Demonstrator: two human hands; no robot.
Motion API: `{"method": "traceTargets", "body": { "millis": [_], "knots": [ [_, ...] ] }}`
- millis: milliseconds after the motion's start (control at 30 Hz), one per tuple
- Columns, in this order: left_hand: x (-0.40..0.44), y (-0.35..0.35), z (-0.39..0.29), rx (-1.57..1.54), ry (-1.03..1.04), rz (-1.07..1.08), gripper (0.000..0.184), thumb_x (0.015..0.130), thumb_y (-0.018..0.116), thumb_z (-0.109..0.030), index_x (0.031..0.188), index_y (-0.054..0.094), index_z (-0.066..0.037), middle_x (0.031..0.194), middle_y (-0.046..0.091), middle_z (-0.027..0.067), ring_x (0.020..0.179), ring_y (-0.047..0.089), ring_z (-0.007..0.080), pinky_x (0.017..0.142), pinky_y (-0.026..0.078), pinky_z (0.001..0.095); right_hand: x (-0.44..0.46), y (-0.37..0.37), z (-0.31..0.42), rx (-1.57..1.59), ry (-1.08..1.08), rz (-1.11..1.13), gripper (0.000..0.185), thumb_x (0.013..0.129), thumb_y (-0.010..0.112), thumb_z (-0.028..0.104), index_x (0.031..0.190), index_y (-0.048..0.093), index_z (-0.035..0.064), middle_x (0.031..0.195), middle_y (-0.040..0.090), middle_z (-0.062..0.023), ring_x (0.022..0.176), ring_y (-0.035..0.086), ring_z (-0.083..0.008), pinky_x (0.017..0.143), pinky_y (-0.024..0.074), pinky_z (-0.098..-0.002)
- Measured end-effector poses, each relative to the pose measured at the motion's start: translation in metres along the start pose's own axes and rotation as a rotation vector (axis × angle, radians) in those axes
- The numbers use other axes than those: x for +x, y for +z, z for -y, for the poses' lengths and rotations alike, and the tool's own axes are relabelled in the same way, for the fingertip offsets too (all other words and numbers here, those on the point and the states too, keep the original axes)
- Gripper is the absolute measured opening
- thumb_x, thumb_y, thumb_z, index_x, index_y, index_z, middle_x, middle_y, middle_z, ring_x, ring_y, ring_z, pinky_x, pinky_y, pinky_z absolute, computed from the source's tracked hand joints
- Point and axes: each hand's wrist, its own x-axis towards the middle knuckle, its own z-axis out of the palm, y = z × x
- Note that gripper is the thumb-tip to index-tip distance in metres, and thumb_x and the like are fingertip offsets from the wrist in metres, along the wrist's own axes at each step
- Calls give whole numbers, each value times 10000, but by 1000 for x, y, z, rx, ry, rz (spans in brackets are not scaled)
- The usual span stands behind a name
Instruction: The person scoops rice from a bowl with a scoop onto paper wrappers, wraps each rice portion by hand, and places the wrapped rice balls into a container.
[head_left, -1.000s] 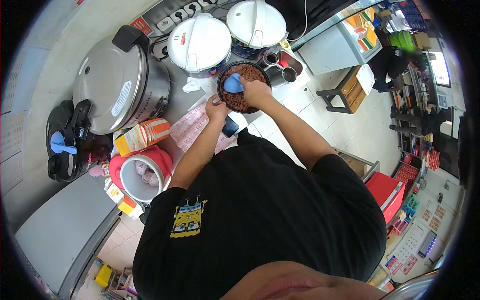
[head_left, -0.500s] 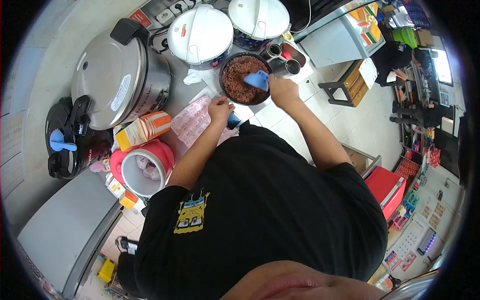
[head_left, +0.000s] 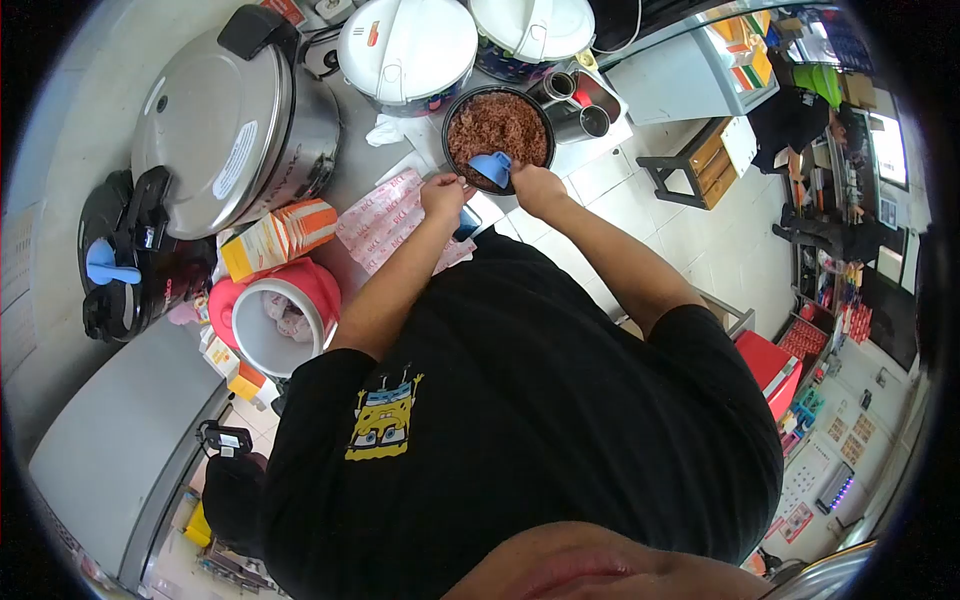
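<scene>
A black round pot (head_left: pixel 447 150) of reddish-brown cooked rice (head_left: pixel 500 118) sits on the counter in front of me. My right hand (head_left: pixel 538 190) grips a blue scoop (head_left: pixel 490 168), its bowl resting at the near side of the rice. At the pot's near left edge, my left hand (head_left: pixel 443 195) is closed in a pinch; what lies between the fingers is too small to make out. Under and beside that hand are sheets of white paper with red print (head_left: pixel 385 218). A dark flat object (head_left: pixel 467 222) lies by the left wrist.
Two white-lidded pots (head_left: pixel 405 50) stand behind the rice pot, with metal cups (head_left: pixel 580 122) to its right. On the left are a large steel cooker (head_left: pixel 215 140), an orange-and-white box (head_left: pixel 280 240) and a pink-and-white bucket (head_left: pixel 275 320). Another person (head_left: pixel 800 125) stands far right.
My right hand and the scoop have moved left and nearer to me, from the rice's middle to its near side. The left hand has risen closer to the pot's rim.
</scene>
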Motion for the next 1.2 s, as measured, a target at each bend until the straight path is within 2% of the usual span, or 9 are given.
{"method": "traceTargets", "body": {
  "millis": [300, 400, 600, 633, 833, 933, 1000, 1033, 1200],
  "knots": [
    [16, -12, -10, 86, -1, 1, 127, 924, 647, 18, 1044, 609, 34, 1029, 619, 133, 853, 680, 236, 742, 650, 344, 44, 12, -40, 330, -319, -62, 291, 851, 597, 169, 1085, 708, 37, 950, 688, -286, 935, 677, -448, 875, 528, -530],
    [21, -13, -6, 148, 72, 5, 130, 849, 697, -2, 977, 673, -5, 816, 667, 115, 600, 665, 211, 531, 576, 324, 60, 22, -60, 347, -298, -44, 265, 843, 610, 250, 924, 735, 31, 912, 675, -296, 899, 670, -467, 841, 526, -532],
    [62, -15, 26, 409, 342, -117, 75, 680, 727, -47, 733, 753, -93, 671, 710, 103, 599, 696, 222, 557, 563, 367, 47, -3, -52, 226, -275, -70, 344, 921, 536, 216, 1166, 664, 12, 937, 677, -315, 945, 652, -492, 819, 509, -542],
    [54, -12, 12, 493, 242, -156, 87, 635, 701, -67, 661, 761, -123, 746, 737, 128, 734, 729, 312, 728, 590, 411, 32, -22, -22, 104, -97, -25, 419, 924, 537, 212, 1283, 591, 2, 977, 671, -320, 948, 643, -512, 823, 515, -561],
    [68, -5, 17, 537, 390, -210, 144, 655, 673, -50, 730, 776, -116, 828, 746, 139, 838, 735, 316, 800, 584, 411, 14, 12, 19, -157, 76, -209, 573, 991, 446, 209, 1513, 310, 15, 1280, 543, -309, 1003, 653, -497, 851, 530, -571],
    [53, -9, 11, 565, 292, -133, 142, 659, 687, -74, 772, 773, -88, 882, 740, 175, 878, 730, 334, 831, 575, 414, 16, 8, 20, -100, 248, -152, 454, 1026, 388, 261, 1408, 443, 22, 1218, 609, -321, 1010, 655, -495, 841, 535, -566],
    [64, -13, 25, 696, 301, -51, 153, 661, 692, -102, 789, 770, -72, 870, 732, 190, 846, 725, 360, 756, 576, 477, 8, 6, 7, -1, 111, -194, 339, 985, 464, 288, 1074, 621, 2, 933, 683, -289, 925, 667, -489, 784, 521, -585],
    [46, -14, 14, 782, 294, -24, 145, 659, 749, -140, 782, 767, -66, 759, 731, 140, 730, 719, 255, 710, 575, 402, 8, 8, -6, -59, 36, -155, 305, 958, 533, 289, 994, 655, 12, 1002, 692, -272, 927, 660, -488, 785, 511, -583],
    [23, -27, 24, 394, 317, 48, 100, 820, 748, -62, 876, 677, -19, 754, 709, 113, 649, 709, 199, 598, 586, 338, 16, 15, -26, 114, -1, -125, 250, 883, 529, 175, 975, 696, 13, 926, 692, -278, 910, 665, -478, 797, 526, -565]
  ]
}}
